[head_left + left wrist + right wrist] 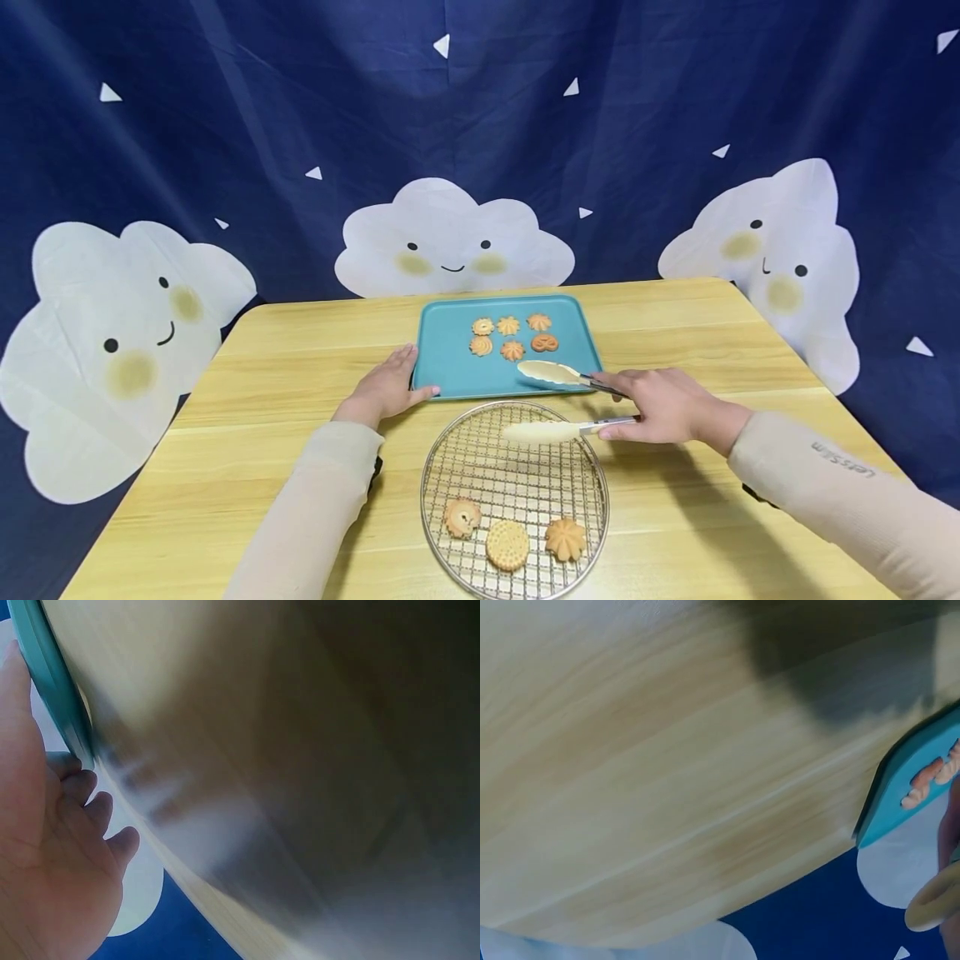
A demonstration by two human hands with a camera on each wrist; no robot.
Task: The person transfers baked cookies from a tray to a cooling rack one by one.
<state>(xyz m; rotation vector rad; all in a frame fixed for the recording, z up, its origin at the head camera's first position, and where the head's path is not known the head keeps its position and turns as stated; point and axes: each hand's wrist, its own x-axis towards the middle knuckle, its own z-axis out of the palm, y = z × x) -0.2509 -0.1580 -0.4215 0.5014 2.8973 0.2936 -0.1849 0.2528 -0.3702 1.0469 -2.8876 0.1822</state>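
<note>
My left hand (387, 387) holds the near left corner of a teal tray (450, 367), fingers along its side and thumb at the front rim. The left wrist view shows the tray edge (56, 682) beside the thumb and fingers. In my right hand (663, 406) is a pair of tongs (551, 432) with cream scalloped tips, spread apart with nothing between them. One tip is over the tray's near right part, the other over a round wire rack (510, 483). Two rows of cookies (512, 350) lie on the tray.
On the rack's near part sit a ring-shaped cookie (462, 517), a round dotted cookie (507, 546) and a flower-shaped cookie (566, 539). All stand on a wooden table (277, 400). Behind it hangs a dark blue curtain (375, 108) with white clouds.
</note>
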